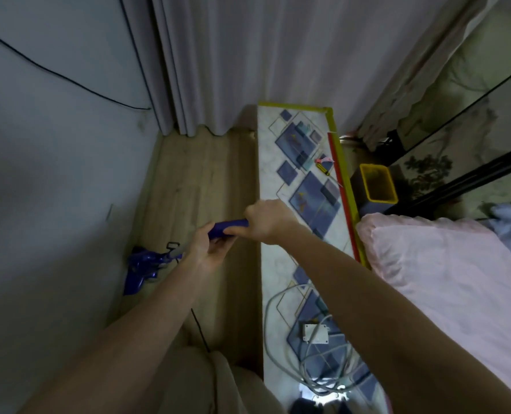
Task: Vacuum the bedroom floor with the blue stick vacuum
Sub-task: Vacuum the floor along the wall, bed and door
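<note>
Gripping the handle (229,226) of the blue stick vacuum (146,265), both hands are meeting at mid-frame: the left hand (209,246) is curling its fingers round the lower part of the grip, and the right hand (270,221) is closing round the upper end. Only a short stretch of blue handle is showing between them; the shaft is lying hidden behind the left hand and forearm. The vacuum's blue body is appearing low at the left, beside the grey wall (54,180) on the wooden floor (200,180), blurred so that its parts are hard to make out. A thin dark cord (200,330) is running down the floor and passing out of sight behind the light trousers (206,380). A patterned board (302,186) is lying between floor and bed (445,282), carrying a coiled grey cable (302,363), a small white box (316,333) and a yellow-handled screwdriver (323,168). A yellow bin (378,183) is standing beyond the bed, its contents not discernible. Grey curtains (248,61) are hanging at the back. No brand, label or legible writing is appearing anywhere. The bed is being cut off at the right edge.
</note>
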`<action>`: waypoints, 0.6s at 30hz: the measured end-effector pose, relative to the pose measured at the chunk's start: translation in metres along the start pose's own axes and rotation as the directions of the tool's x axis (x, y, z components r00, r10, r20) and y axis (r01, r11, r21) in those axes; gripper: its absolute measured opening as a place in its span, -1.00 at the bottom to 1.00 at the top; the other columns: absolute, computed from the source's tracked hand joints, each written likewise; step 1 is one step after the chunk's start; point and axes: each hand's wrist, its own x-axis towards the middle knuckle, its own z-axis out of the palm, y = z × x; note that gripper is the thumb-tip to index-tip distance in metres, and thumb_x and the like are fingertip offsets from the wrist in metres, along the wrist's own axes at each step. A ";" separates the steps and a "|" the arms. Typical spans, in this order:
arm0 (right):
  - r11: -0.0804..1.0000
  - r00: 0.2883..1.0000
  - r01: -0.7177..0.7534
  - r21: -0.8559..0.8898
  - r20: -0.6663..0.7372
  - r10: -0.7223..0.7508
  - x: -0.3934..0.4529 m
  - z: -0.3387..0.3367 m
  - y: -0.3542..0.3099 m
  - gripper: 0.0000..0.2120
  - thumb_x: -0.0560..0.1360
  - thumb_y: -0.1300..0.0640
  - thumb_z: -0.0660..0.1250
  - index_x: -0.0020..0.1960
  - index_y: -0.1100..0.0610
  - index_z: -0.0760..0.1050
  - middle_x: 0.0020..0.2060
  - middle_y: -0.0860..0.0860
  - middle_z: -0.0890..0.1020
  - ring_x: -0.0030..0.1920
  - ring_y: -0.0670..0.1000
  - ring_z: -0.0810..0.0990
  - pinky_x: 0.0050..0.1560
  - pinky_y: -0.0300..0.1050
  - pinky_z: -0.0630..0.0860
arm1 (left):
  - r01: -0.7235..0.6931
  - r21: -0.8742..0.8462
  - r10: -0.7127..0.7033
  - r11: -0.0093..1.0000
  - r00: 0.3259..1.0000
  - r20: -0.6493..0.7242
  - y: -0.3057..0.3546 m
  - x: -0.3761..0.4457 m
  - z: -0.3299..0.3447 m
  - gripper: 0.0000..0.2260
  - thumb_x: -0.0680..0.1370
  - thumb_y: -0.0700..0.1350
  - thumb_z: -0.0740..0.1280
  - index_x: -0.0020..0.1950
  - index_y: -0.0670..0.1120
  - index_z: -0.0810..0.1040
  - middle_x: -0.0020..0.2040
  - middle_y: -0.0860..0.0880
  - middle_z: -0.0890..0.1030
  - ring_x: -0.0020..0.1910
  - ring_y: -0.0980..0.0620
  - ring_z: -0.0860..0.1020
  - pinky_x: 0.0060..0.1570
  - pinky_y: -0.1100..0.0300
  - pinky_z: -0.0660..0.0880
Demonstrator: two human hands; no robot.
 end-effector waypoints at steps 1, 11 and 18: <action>0.999 1.000 0.021 -0.035 -0.007 -0.021 0.011 -0.010 -0.002 -0.34 0.48 -0.47 0.04 -0.33 0.11 0.42 -0.46 -0.02 0.46 -0.46 -0.03 0.43 -0.44 -0.15 0.27 | -0.013 -0.016 0.013 1.000 1.000 0.012 0.010 0.003 0.001 -0.88 0.63 -0.19 0.23 0.05 -0.25 0.42 -0.04 -0.24 0.50 -0.11 -0.13 0.55 0.03 -0.01 0.50; 0.995 0.999 -0.032 -0.089 0.030 0.035 0.107 -0.071 -0.012 -0.30 0.42 -0.53 0.03 -0.33 0.11 0.41 -0.45 -0.01 0.46 -0.44 0.00 0.44 -0.39 -0.13 0.35 | 0.019 -0.050 -0.012 0.999 0.992 0.122 0.101 0.039 0.026 -0.74 0.65 -0.13 0.20 0.28 -0.23 0.33 0.00 -0.25 0.53 -0.10 -0.14 0.60 -0.26 0.05 0.55; 0.995 0.994 -0.083 -0.059 0.059 0.087 0.140 -0.097 -0.024 -0.30 0.41 -0.53 0.04 -0.31 0.12 0.42 -0.44 -0.02 0.45 -0.44 -0.02 0.41 -0.36 -0.13 0.36 | 0.053 -0.052 -0.041 0.997 0.977 0.209 0.144 0.052 0.028 -0.86 0.66 -0.18 0.16 0.14 -0.24 0.38 0.01 -0.25 0.52 -0.08 -0.14 0.58 -0.19 0.06 0.54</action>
